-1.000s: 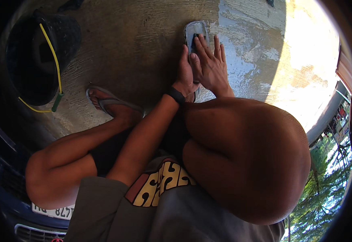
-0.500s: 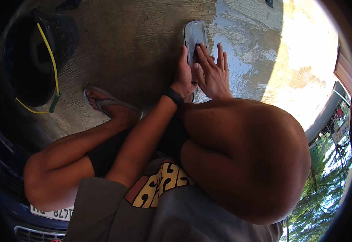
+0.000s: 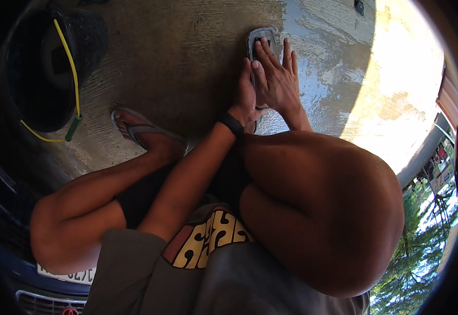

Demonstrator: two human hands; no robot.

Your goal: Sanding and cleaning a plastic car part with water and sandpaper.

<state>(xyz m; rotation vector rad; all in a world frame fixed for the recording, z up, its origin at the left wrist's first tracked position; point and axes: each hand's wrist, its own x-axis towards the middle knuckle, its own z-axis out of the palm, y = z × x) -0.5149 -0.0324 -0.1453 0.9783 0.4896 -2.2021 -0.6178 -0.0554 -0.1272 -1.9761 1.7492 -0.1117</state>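
My left hand (image 3: pixel 246 97) is wrapped along the left side of a grey, wet-looking oblong object (image 3: pixel 252 34), its thumb lying upward beside it. My right hand (image 3: pixel 276 79) rests on the object's face with fingers stretched out and apart, the fingertips over a small dark patch that is mostly covered. I cannot make out what that patch is. Just below both hands, part of my right foot shows. My left foot (image 3: pixel 137 131), in a grey flip-flop, is out to the left on the concrete.
A black bucket (image 3: pixel 32 89) with a yellow-and-green handle stands at the left. A dark blue car front (image 3: pixel 6 239) is close behind at lower left. The concrete floor (image 3: pixel 187 47) is partly wet, sunlit at right, with a small dark thing (image 3: pixel 359 7) near the top.
My right hand's fingers slid down the oblong object, then back up it. Object and both hands sit slightly farther right in the picture than before.
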